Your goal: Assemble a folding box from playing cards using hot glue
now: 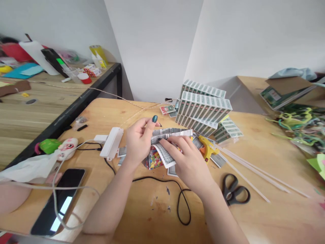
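Note:
A small box-like piece made of playing cards (pixel 155 161), patterned grey inside and brightly coloured outside, stands between my hands. My right hand (pixel 189 159) reaches over its near side, the fingers closed on a playing card (pixel 166 156) with a grey patterned back that lies tilted at the box's edge. At the box's left end is my left hand (pixel 139 139), fingers curled and thumb pointing up; what its fingertips hold, if anything, is hidden. More loose cards (pixel 172 170) lie under and around the box. A yellow glue gun (pixel 208 148) rests just right of it.
Black scissors (pixel 235 191) and long glue sticks (pixel 254 169) lie at right. Stacked card packs (pixel 203 106) stand behind. A white power strip (pixel 111 144), a phone (pixel 59 203) and cables (pixel 184 203) occupy the left and front. Another person's arm (pixel 14 198) shows at far left.

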Available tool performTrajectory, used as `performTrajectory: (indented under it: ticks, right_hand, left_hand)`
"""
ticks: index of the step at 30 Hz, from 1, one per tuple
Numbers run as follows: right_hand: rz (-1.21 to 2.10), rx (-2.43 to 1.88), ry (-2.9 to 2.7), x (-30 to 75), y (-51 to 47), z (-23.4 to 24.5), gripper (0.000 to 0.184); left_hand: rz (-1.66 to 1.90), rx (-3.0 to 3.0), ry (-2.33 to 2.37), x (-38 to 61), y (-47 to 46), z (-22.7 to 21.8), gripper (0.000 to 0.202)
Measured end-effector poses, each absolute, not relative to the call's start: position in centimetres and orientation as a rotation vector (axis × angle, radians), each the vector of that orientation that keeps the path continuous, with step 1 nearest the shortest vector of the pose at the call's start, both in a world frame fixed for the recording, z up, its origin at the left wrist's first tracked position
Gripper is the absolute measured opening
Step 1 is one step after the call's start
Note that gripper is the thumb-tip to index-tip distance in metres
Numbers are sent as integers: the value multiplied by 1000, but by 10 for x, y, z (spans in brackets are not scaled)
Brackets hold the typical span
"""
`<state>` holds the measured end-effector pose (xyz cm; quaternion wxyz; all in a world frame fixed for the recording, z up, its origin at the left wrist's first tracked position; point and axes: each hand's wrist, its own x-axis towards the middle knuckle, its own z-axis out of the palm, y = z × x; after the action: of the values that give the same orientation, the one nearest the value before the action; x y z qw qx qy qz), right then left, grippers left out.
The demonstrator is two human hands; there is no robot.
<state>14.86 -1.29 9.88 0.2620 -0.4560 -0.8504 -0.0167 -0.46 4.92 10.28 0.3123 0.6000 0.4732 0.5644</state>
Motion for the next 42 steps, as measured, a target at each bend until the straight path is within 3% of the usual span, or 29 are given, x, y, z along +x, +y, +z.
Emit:
performTrajectory:
  ticks: [10, 15, 21, 35, 42]
  right_hand:
    - [252, -1140, -2264, 143, -15, 102, 62]
    - [266, -1080, -2093, 144, -11, 98, 46]
    - [172, -1008, -1985, 150, -3, 95, 41]
    - [290, -1057, -2125, 166, -9, 112, 42]
    - [113, -1115, -2201, 162, -18, 118, 42]
  left_hand:
    - [1543, 1404, 1346, -9, 59, 94, 31]
    - [1484, 1549, 1336, -4, 51, 102, 31]
    - [1381, 1700, 1247, 4, 38, 112, 29]
    - [1275, 1802, 1145, 13, 31, 108, 26]
    - [1303, 1761, 1142, 9, 37, 104, 28]
